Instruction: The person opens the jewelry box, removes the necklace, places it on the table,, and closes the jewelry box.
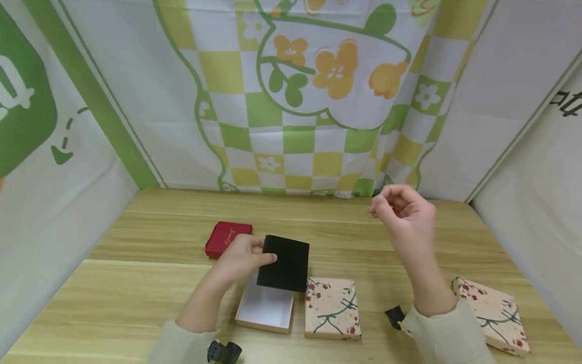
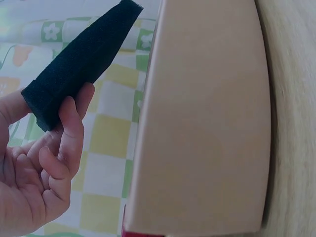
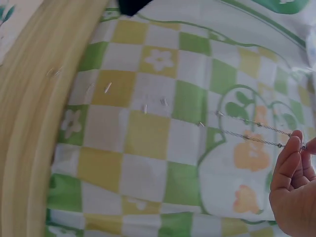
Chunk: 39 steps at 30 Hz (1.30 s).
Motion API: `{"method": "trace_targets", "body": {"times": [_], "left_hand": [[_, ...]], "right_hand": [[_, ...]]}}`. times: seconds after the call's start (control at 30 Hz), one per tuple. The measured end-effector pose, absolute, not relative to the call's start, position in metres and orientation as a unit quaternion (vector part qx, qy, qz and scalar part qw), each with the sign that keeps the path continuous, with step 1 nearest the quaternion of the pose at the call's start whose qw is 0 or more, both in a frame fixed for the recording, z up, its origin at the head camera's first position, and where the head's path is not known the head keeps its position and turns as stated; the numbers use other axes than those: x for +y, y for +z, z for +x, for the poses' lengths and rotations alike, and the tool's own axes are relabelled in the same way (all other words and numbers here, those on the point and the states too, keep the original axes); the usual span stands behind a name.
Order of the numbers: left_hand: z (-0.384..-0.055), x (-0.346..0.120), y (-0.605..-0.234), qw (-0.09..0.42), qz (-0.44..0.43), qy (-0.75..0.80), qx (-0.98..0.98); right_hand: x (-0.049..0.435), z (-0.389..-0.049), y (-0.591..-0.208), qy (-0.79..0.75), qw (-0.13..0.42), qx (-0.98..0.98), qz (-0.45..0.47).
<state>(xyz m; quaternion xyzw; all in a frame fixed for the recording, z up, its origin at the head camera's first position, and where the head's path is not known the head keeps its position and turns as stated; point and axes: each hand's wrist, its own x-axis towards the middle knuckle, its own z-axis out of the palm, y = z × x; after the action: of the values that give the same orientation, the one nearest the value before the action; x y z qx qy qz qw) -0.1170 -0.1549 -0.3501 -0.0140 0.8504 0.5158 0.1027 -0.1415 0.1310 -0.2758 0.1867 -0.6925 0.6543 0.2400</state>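
My left hand (image 1: 238, 260) pinches a square black foam pad (image 1: 286, 265) between thumb and fingers, above the open white-lined box (image 1: 264, 306). The left wrist view shows the pad's thick edge (image 2: 74, 74) tilted in the fingers, beside the box's large beige side (image 2: 202, 123). My right hand (image 1: 406, 217) is raised over the back right of the table. Its thumb and fingertips pinch a thin silver chain with small beads (image 3: 259, 124), which hangs in two strands. In the head view the chain hardly shows.
A flower-printed box lid or box (image 1: 332, 308) lies right of the open box. Another flower-printed box (image 1: 493, 316) lies at the far right, by the right forearm. Behind the left hand sits a red box (image 1: 223, 237) with gold lettering. A checked curtain (image 1: 297, 136) hangs behind the wooden table (image 1: 150, 232).
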Motion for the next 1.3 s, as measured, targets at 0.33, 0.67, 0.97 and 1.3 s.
{"method": "trace_targets", "body": {"times": [0.33,0.67,0.97,1.3], "left_hand": [[-0.116,-0.161,-0.348,0.107,0.000,0.534,0.838],[-0.118,-0.161,-0.351,0.118,0.032,0.546,0.829],[-0.118,-0.161,-0.355,0.132,0.031,0.540,0.831],[-0.118,-0.160,-0.356,0.141,0.040,0.536,0.831]], "right_hand": [[0.115,-0.190,-0.284,0.591,0.142,-0.771,0.190],[0.127,-0.208,-0.278,0.556,0.118,-0.808,0.156],[0.136,-0.241,-0.290,0.539,0.111,-0.823,0.141],[0.143,-0.259,-0.291,0.539,0.093,-0.828,0.124]]}}
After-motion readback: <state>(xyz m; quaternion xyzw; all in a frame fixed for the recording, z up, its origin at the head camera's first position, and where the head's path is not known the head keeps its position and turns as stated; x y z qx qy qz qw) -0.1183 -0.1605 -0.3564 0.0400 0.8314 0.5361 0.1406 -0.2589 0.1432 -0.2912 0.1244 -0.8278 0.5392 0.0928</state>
